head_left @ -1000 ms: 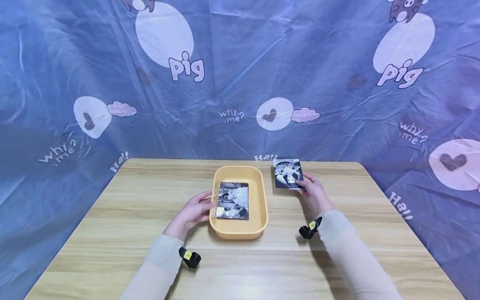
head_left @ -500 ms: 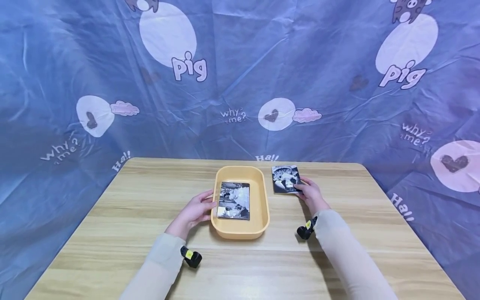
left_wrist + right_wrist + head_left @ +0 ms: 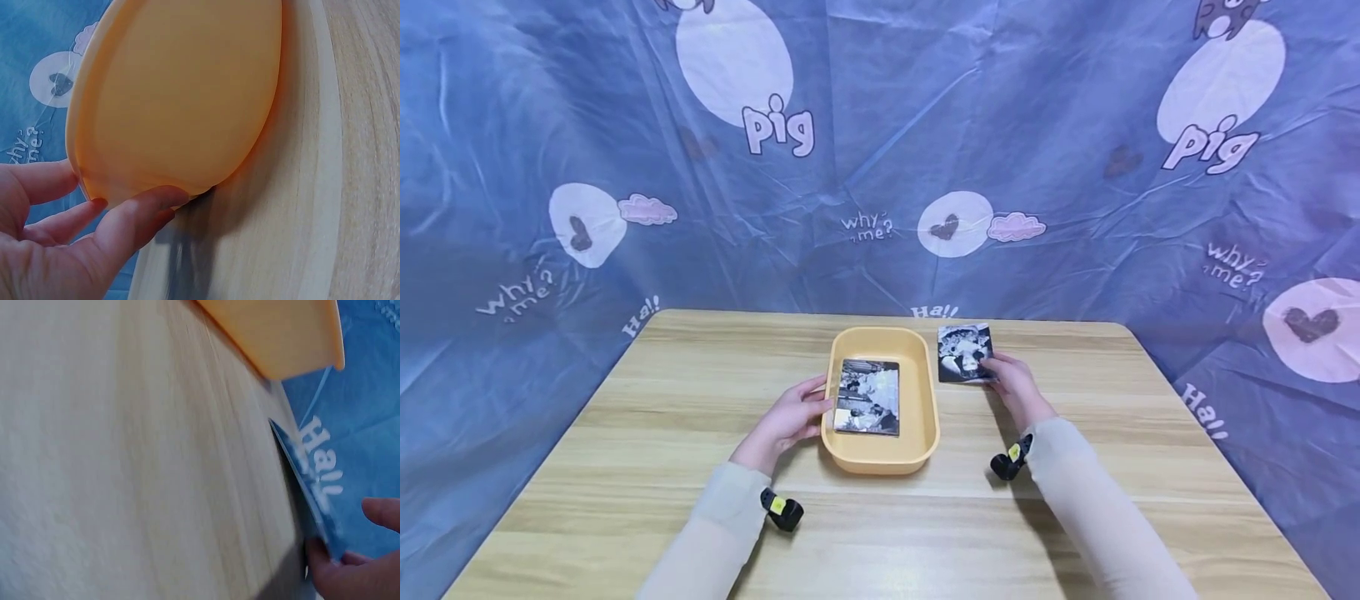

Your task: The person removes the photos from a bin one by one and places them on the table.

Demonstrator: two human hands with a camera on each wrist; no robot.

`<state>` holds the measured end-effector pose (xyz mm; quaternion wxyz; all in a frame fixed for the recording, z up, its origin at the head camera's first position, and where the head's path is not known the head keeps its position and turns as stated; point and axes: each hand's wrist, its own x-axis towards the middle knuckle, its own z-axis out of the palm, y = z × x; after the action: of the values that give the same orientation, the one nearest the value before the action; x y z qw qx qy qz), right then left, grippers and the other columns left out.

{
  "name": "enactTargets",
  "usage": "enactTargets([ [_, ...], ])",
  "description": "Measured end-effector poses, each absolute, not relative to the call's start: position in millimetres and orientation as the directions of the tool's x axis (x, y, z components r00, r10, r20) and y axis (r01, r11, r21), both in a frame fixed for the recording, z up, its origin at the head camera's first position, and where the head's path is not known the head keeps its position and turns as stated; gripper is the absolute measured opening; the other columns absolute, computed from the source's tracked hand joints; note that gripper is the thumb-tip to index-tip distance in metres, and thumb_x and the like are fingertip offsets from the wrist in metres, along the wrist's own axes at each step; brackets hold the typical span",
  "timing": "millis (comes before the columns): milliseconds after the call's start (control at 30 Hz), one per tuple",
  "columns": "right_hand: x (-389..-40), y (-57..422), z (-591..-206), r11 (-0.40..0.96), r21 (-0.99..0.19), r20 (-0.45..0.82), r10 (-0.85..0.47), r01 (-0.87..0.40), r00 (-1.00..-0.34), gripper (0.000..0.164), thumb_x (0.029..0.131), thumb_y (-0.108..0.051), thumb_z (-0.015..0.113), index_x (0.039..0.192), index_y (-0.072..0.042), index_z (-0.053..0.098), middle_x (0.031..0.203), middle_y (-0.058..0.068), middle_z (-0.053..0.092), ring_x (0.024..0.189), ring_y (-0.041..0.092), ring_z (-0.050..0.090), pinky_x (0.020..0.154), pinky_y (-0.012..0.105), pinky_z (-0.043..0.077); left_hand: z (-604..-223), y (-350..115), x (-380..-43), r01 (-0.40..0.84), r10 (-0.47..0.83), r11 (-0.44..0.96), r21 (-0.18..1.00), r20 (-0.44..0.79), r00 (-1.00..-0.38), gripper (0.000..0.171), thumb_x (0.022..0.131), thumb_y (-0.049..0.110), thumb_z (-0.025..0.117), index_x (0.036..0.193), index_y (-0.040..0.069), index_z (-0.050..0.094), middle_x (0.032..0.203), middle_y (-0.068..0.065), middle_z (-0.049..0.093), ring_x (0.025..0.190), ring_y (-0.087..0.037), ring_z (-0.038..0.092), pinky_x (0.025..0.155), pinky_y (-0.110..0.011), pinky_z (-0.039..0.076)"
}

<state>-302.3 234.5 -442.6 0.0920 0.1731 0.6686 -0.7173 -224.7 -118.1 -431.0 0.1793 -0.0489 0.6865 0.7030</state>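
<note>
A yellow rectangular plastic tray stands on the wooden table. Inside it, toward the left wall, lies a black-and-white photo. At the tray's left side my left hand grips the wall, with thumb and fingertips right at the edge in the left wrist view. To the right of the tray, my right hand holds a second black-and-white photo by its lower right corner. In the right wrist view this photo appears nearly edge-on, tilted close over the table, with fingers against its underside.
The light wooden table ends at a blue printed curtain just behind the tray and the held photo. Each wrist carries a black camera, one on the left and one on the right.
My right hand has moved slightly left with its photo, nearer the tray. The left hand keeps its hold, and the tray and the photo inside have stayed put.
</note>
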Motion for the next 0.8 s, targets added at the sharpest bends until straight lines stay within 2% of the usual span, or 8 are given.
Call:
enactTargets([
  [133,-300.1,233.0,-438.4,-0.036,-0.932,-0.362,0.127,0.36,-0.924,0.067,0.097,-0.013,0.05,0.153,0.0,0.016,0.16,0.016,0.018,0.078,-0.006,0.043,0.073,0.005,0.041,-428.8,-118.0,-223.9,-0.315,0.188,0.007,0.949,-0.31,-0.932,0.061,0.096,0.0,0.05,0.151,0.003,0.026,0.149,-0.029,0.035,0.122,-0.043,0.054,0.09,-0.044,0.057],
  [233,-298.7,235.1,-436.5,-0.047,-0.932,-0.361,0.113,0.358,-0.926,0.07,0.098,-0.015,0.05,0.155,-0.004,0.01,0.163,0.013,0.007,0.113,0.004,0.053,0.101,0.011,0.039,-429.4,-117.9,-223.5,-0.315,0.186,0.007,0.949,-0.311,-0.932,0.061,0.095,0.0,0.051,0.151,0.004,0.027,0.149,-0.029,0.036,0.121,-0.042,0.055,0.09,-0.044,0.057],
  [300,-297.2,237.1,-434.0,-0.05,-0.933,-0.36,0.104,0.356,-0.927,0.072,0.099,-0.017,0.049,0.155,-0.007,0.005,0.163,0.012,0.003,0.139,0.019,0.036,0.116,0.021,0.029,-430.6,-118.2,-223.3,-0.314,0.188,0.006,0.95,-0.309,-0.932,0.06,0.096,0.0,0.051,0.151,0.003,0.027,0.148,-0.029,0.036,0.121,-0.042,0.055,0.09,-0.044,0.057],
  [367,-296.5,239.4,-432.7,-0.063,-0.934,-0.357,0.101,0.352,-0.929,0.074,0.1,-0.019,0.049,0.156,-0.009,0.001,0.155,0.016,0.031,0.136,0.019,0.04,0.113,0.02,0.033,-432.4,-118.4,-223.2,-0.318,0.187,0.004,0.948,-0.313,-0.931,0.061,0.096,0.001,0.051,0.151,0.004,0.027,0.149,-0.028,0.036,0.122,-0.042,0.054,0.091,-0.044,0.057],
  [433,-295.7,240.7,-430.5,-0.08,-0.936,-0.349,0.109,0.341,-0.931,0.077,0.1,-0.02,0.05,0.156,-0.01,-0.001,0.112,0.007,0.062,0.093,0.006,0.061,0.084,0.01,0.046,-434.1,-118.8,-223.3,-0.319,0.189,0.004,0.948,-0.314,-0.93,0.061,0.096,0.001,0.051,0.151,0.004,0.027,0.149,-0.028,0.036,0.124,-0.042,0.052,0.091,-0.045,0.056],
  [567,-291.5,235.9,-421.1,-0.166,-0.934,-0.34,0.129,0.317,-0.932,0.081,0.098,-0.02,0.053,0.156,-0.011,-0.003,0.071,-0.016,0.039,0.049,-0.002,0.027,0.05,0.01,0.027,-435.0,-119.1,-223.4,-0.32,0.184,0.003,0.947,-0.315,-0.931,0.061,0.096,0.001,0.051,0.151,0.005,0.027,0.149,-0.028,0.036,0.125,-0.042,0.052,0.091,-0.045,0.056],
  [667,-285.7,224.5,-410.1,-0.218,-0.934,-0.317,0.131,0.284,-0.939,0.082,0.097,-0.019,0.055,0.155,-0.007,-0.002,0.127,0.003,0.056,0.09,0.0,0.059,0.086,0.009,0.046,-434.6,-118.6,-223.8,-0.319,0.182,0.002,0.948,-0.314,-0.932,0.061,0.096,0.001,0.051,0.151,0.005,0.027,0.149,-0.028,0.036,0.125,-0.042,0.051,0.091,-0.045,0.056],
  [800,-279.9,203.9,-397.7,-0.281,-0.936,-0.252,0.114,0.213,-0.961,0.08,0.097,-0.013,0.054,0.154,0.0,0.0,0.163,0.015,0.0,0.149,0.023,0.013,0.124,0.034,0.016,-434.4,-117.8,-224.0,-0.322,0.183,0.002,0.947,-0.317,-0.931,0.06,0.096,0.001,0.051,0.151,0.005,0.027,0.149,-0.027,0.036,0.126,-0.042,0.051,0.092,-0.045,0.056],
])
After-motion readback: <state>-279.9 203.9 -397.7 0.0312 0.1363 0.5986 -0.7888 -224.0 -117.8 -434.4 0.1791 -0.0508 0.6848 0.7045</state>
